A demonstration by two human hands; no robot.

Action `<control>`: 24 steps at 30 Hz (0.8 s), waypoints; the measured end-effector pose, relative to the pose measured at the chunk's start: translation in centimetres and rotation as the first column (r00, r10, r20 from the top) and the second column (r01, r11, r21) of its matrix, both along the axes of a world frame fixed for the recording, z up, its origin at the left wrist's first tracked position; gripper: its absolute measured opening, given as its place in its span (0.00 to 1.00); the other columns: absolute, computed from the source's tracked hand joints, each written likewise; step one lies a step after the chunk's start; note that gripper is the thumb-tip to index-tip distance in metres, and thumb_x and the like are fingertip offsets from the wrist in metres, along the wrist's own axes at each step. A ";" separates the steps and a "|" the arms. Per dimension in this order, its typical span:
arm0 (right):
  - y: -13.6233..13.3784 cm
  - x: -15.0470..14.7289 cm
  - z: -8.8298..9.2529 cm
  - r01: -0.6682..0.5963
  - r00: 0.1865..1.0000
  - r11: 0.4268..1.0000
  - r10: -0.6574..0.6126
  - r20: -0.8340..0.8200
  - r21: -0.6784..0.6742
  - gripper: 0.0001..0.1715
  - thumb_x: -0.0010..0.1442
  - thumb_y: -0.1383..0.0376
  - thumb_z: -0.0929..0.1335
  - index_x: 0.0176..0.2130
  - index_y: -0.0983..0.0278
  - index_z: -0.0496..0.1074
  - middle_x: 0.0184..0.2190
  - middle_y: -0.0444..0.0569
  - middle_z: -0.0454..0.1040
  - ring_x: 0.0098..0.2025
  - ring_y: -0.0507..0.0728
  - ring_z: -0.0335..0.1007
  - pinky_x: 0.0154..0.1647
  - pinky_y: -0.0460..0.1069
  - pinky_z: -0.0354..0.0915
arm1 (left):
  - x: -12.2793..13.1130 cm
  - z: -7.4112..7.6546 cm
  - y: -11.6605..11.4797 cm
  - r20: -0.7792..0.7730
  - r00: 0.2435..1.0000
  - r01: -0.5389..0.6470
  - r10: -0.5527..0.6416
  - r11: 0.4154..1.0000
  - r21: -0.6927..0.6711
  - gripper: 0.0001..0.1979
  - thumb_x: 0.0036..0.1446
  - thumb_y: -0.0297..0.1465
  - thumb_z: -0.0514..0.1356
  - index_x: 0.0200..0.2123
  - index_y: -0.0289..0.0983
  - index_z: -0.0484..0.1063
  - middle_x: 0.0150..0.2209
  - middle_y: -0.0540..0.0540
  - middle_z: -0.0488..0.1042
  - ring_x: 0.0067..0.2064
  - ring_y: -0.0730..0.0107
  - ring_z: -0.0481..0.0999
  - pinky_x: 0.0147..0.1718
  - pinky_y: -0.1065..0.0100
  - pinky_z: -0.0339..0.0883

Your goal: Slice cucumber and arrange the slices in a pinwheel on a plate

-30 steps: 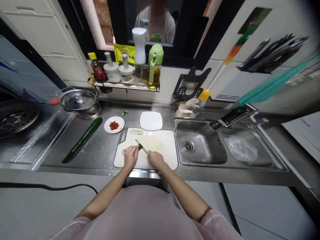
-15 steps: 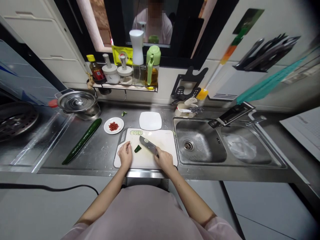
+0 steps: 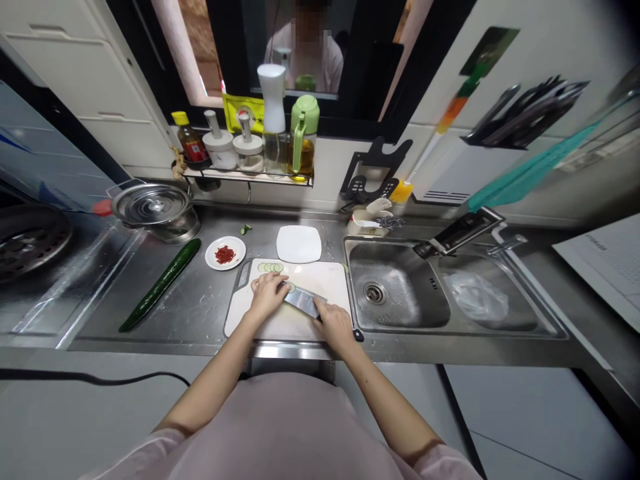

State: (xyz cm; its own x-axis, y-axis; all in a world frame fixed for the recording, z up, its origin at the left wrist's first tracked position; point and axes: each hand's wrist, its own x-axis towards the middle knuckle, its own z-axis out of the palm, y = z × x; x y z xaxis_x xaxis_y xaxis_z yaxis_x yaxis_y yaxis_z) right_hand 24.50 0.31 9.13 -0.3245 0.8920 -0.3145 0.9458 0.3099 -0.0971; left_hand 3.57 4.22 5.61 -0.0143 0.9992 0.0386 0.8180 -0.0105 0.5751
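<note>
My right hand grips a kitchen knife by its handle, the broad blade angled up and left over the white cutting board. One thin cucumber slice clings to the blade near its tip. My left hand reaches across the board with fingers stretched out, fingertips at that slice. Behind it, a row of cucumber slices lies along the board's far edge. The short cucumber piece that lay on the board is hidden, with my left hand over that spot.
Left of the board are a long cucumber and a white plate of chopped red bits. A white square dish touches the back. A lidded pot stands far left; the sink is at right.
My left hand has moved right and forward from the board's left side to the blade tip, covering the cucumber piece. The knife blade has tilted and shifted slightly.
</note>
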 end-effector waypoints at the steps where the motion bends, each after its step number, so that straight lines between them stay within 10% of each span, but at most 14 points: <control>1: -0.1 0.3 0.0 -0.005 1.000 1.000 0.005 0.001 -0.002 0.31 0.63 0.60 0.63 0.63 0.64 0.56 0.46 0.57 0.75 0.49 0.61 0.69 0.49 0.51 0.58 | 0.2 0.2 0.1 -0.003 1.000 0.031 -0.031 0.999 -0.022 0.13 0.59 0.40 0.57 0.43 0.46 0.77 0.52 0.44 0.72 0.56 0.55 0.65 0.54 0.51 0.49; 8: -0.5 2.0 -0.9 0.027 0.999 0.999 -0.026 0.022 -0.025 0.31 0.63 0.61 0.64 0.63 0.63 0.56 0.46 0.57 0.75 0.49 0.61 0.70 0.48 0.51 0.59 | 1.9 0.0 0.4 0.071 0.993 0.102 -0.096 0.991 -0.089 0.07 0.56 0.35 0.59 0.35 0.44 0.77 0.45 0.45 0.76 0.52 0.57 0.67 0.51 0.54 0.50; 24: -0.6 4.1 -3.8 0.189 0.981 0.982 -0.188 -0.039 0.022 0.27 0.63 0.59 0.62 0.60 0.61 0.63 0.42 0.52 0.78 0.44 0.59 0.74 0.43 0.47 0.62 | 0.5 -4.2 7.1 0.099 0.950 -0.282 0.297 0.949 -0.145 0.07 0.55 0.33 0.58 0.34 0.43 0.76 0.35 0.48 0.79 0.44 0.59 0.72 0.45 0.58 0.51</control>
State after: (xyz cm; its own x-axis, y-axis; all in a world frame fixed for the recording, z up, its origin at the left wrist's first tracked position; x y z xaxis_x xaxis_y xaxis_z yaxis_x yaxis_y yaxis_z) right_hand 28.58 -0.26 5.33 -0.1604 0.9459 -0.2820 0.9835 0.1288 -0.1274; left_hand 4.03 11.34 1.46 -0.3002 0.9477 -0.1082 0.7014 0.2962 0.6483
